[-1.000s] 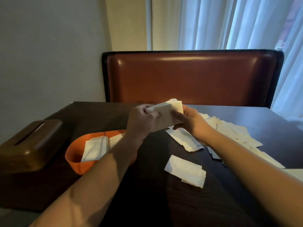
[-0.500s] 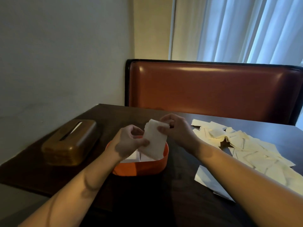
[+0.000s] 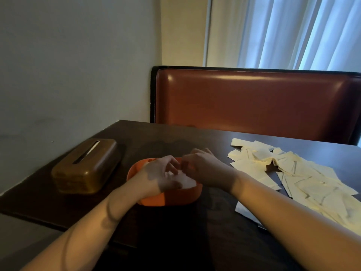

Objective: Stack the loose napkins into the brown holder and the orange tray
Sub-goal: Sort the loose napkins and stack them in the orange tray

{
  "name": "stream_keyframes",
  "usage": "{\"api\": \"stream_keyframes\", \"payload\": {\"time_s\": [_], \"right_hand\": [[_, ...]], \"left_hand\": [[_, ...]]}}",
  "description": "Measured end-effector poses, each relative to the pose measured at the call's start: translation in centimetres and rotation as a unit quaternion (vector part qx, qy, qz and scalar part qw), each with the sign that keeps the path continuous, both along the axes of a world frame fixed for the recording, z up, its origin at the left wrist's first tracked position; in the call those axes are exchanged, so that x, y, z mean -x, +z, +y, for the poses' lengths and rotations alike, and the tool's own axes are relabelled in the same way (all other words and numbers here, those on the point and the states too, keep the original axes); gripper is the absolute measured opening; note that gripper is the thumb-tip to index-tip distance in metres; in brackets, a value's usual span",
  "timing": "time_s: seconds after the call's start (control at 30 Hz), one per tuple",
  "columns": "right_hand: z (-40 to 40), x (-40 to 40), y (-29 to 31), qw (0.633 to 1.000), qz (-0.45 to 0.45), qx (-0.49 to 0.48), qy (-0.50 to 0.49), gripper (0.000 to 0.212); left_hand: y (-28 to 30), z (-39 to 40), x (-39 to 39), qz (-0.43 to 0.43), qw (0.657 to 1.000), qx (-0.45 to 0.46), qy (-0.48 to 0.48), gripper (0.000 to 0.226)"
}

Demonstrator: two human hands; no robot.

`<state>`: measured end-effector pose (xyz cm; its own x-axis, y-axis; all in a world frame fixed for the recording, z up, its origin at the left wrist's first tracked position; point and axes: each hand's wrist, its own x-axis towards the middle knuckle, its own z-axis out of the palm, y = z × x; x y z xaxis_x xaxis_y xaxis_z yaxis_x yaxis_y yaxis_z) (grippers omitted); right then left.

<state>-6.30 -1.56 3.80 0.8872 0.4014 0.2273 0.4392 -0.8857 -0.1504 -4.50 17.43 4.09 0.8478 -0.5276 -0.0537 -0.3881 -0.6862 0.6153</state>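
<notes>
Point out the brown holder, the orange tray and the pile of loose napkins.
brown holder [image 3: 86, 167]: head view, on its top face beside the slot.
orange tray [image 3: 172, 199]: head view, on its near outer wall.
pile of loose napkins [image 3: 304, 177]: head view, on a sheet mid-pile.

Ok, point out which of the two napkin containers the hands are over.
The orange tray, under the left hand and right hand; the brown holder sits apart, untouched.

Table [image 3: 205, 139] — holder [image 3: 86, 167]; tray [image 3: 172, 199]; napkins [image 3: 293, 173]
</notes>
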Motion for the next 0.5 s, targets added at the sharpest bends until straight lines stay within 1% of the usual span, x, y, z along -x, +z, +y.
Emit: {"api": "stream_keyframes", "payload": {"time_s": [0.07, 0.13, 0.23, 0.3, 0.33, 0.4, 0.43, 0.5], "right_hand": [[-0.1, 0.0, 0.0, 1.000, 0.016, 0.010, -0.001, 0.019], [-0.9, 0.3, 0.1, 1.000, 0.001, -0.031, -0.005, 0.019], [-3.1, 1.0, 0.4, 0.993, -0.049, -0.104, -0.020, 0.016], [-5.4, 1.7, 0.2, 0.984, -0.069, -0.142, -0.087, 0.016], [-6.7, 2.0, 0.0, 0.975, -0.079, -0.162, -0.128, 0.014], [-9.7, 2.6, -0.5, 0.955, -0.072, -0.188, -0.218, 0.011], [-11.0, 2.8, -0.6, 0.944, -0.048, -0.179, -0.274, 0.015], [-13.9, 3.2, -1.1, 0.914, 0.011, -0.127, -0.385, 0.033]], "left_hand": [[-0.2, -0.4, -0.7, 0.002, 1.000, -0.004, -0.008, 0.037], [0.0, -0.9, -1.1, -0.038, 0.999, 0.009, -0.002, 0.025], [0.4, -2.1, 0.8, -0.106, 0.988, 0.108, -0.009, 0.015], [0.8, -4.0, 3.5, -0.138, 0.979, 0.133, -0.066, 0.015], [0.9, -5.2, 4.8, -0.139, 0.977, 0.124, -0.098, 0.015], [0.2, -8.2, 5.9, -0.088, 0.984, 0.053, -0.142, 0.014], [-0.3, -9.7, 5.9, -0.048, 0.989, 0.004, -0.140, 0.016], [-1.5, -13.0, 5.7, 0.013, 0.991, -0.089, -0.099, 0.029]]}}
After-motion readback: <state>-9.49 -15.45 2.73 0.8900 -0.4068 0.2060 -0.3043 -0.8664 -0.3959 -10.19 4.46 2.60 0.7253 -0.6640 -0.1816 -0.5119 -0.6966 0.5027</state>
